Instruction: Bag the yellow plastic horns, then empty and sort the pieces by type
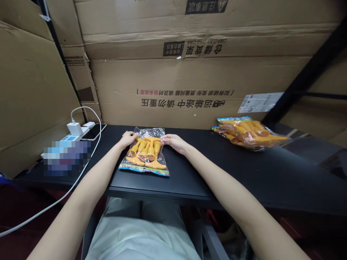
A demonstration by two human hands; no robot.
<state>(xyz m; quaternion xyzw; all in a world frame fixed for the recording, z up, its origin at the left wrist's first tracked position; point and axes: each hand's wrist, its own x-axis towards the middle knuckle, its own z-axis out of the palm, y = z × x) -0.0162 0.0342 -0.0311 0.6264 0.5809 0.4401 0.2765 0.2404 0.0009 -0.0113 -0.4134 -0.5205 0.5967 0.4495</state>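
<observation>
A clear plastic bag (146,153) of orange plastic pieces lies flat on the black table in front of me. Several pieces inside have wide curved handles, and others end in round cups. A colourful printed strip runs along the bag's near edge. At its upper left side, my left hand (128,138) is closed on the plastic with thumb and fingers. My right hand (175,142) pinches the opposite side, fingers together and pointing left. The fingertips are partly hidden against the plastic.
Similar bags (248,133) are stacked at the back right. To the left are a power strip (72,137) with a white charger (74,128), a phone (94,131) and a white cable (94,150). Cardboard walls (162,76) enclose the black table (206,169).
</observation>
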